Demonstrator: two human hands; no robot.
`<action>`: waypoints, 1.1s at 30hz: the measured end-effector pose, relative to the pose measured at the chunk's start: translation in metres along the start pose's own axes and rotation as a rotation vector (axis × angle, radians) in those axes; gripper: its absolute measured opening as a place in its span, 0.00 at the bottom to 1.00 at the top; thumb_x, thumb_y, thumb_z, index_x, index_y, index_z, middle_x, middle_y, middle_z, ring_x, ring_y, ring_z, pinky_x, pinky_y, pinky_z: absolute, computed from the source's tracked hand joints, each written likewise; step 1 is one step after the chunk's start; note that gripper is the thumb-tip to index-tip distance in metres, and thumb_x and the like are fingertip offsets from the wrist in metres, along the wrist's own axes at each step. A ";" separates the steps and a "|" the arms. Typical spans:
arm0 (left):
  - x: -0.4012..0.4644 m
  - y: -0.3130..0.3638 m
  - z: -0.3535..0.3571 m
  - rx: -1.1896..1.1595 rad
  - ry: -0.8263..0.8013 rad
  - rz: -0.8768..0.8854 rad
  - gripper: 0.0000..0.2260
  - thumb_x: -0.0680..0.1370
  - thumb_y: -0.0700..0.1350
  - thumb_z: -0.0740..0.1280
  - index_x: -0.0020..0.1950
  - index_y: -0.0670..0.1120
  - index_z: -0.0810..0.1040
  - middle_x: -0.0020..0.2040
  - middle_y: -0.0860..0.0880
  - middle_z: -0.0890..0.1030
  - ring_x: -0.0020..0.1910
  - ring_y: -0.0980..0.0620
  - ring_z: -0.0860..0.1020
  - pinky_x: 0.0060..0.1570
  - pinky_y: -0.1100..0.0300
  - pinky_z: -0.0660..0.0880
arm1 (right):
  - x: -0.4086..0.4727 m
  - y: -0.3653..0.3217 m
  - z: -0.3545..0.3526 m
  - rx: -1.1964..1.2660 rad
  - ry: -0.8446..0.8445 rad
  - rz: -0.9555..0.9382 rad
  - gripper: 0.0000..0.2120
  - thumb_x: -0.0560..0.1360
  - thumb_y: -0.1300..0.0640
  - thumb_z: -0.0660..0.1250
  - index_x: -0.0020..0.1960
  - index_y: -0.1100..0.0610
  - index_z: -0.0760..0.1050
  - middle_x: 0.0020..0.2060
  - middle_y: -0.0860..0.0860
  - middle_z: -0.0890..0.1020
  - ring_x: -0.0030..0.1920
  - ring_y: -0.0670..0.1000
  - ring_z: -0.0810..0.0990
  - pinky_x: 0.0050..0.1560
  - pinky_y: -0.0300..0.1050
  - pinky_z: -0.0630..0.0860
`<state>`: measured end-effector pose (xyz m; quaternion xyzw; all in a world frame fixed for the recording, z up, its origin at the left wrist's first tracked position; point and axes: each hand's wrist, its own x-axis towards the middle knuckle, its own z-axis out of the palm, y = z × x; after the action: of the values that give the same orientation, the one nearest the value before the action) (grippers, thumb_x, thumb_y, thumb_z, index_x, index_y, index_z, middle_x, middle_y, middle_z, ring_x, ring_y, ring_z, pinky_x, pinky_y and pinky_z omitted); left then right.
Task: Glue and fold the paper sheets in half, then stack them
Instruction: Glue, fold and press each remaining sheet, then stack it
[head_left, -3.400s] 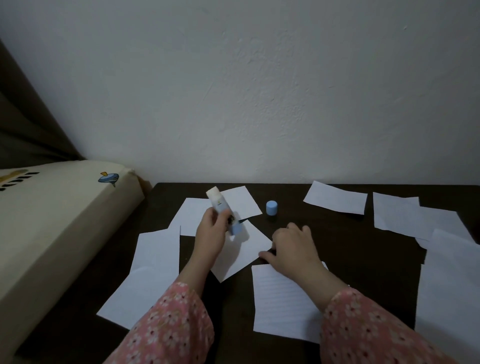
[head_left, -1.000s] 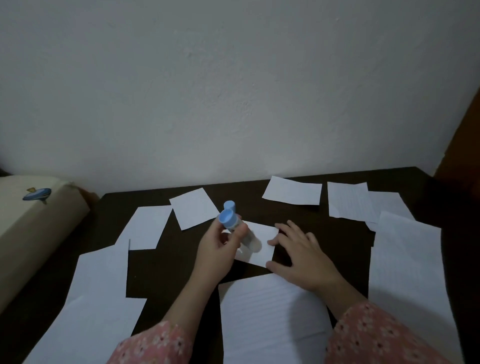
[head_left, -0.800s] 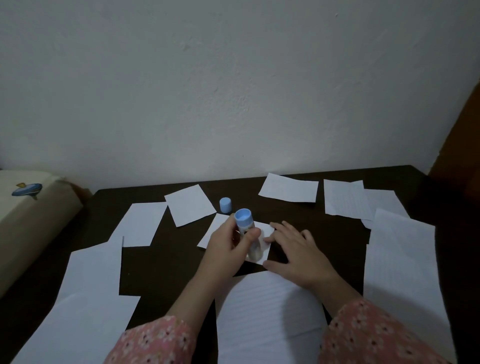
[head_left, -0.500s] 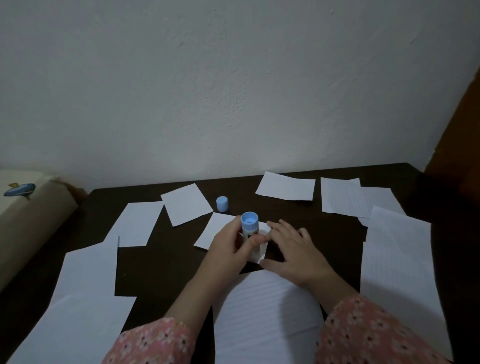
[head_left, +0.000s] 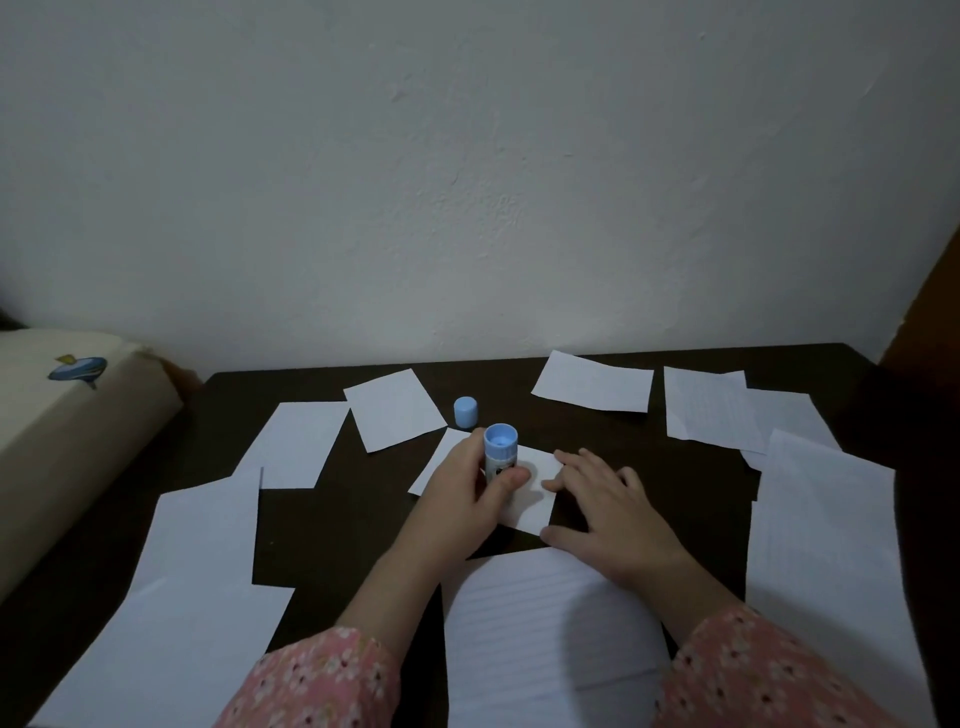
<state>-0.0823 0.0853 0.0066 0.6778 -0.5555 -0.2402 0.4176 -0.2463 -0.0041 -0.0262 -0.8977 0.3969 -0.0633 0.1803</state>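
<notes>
Left hand (head_left: 462, 499) gripping upright blue-capped glue stick (head_left: 500, 451) mid-frame on small white paper sheet (head_left: 530, 488), right hand (head_left: 602, 512) spread, pinning its right edge.

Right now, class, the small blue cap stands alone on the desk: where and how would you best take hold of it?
Pinch the blue cap by its round side wall, coming straight down from above. It stands upright with dark table bare around it, apart from the paper sheet beside it. The left hand grips the glue stick, so the right hand is freer.
</notes>
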 end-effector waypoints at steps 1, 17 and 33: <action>0.000 -0.002 -0.003 0.000 0.002 -0.005 0.11 0.78 0.54 0.64 0.58 0.57 0.70 0.50 0.59 0.76 0.51 0.60 0.75 0.48 0.64 0.73 | 0.000 0.000 0.000 0.004 0.002 -0.001 0.24 0.75 0.40 0.63 0.69 0.42 0.64 0.77 0.42 0.52 0.77 0.45 0.44 0.75 0.55 0.42; -0.002 -0.001 -0.024 -0.071 0.012 -0.064 0.07 0.79 0.51 0.63 0.50 0.63 0.67 0.49 0.64 0.73 0.48 0.64 0.72 0.42 0.68 0.68 | -0.004 0.000 0.000 0.020 0.072 -0.020 0.24 0.76 0.35 0.59 0.68 0.44 0.67 0.74 0.43 0.58 0.76 0.45 0.50 0.75 0.53 0.46; 0.000 -0.014 -0.037 0.006 0.113 -0.102 0.06 0.78 0.52 0.64 0.53 0.59 0.69 0.49 0.60 0.75 0.48 0.60 0.74 0.43 0.65 0.70 | -0.003 0.002 0.001 0.009 0.092 -0.034 0.24 0.75 0.35 0.60 0.68 0.44 0.68 0.73 0.43 0.59 0.75 0.44 0.52 0.75 0.50 0.48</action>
<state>-0.0455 0.0965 0.0144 0.7188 -0.4966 -0.2210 0.4335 -0.2498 -0.0028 -0.0280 -0.8997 0.3890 -0.1095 0.1649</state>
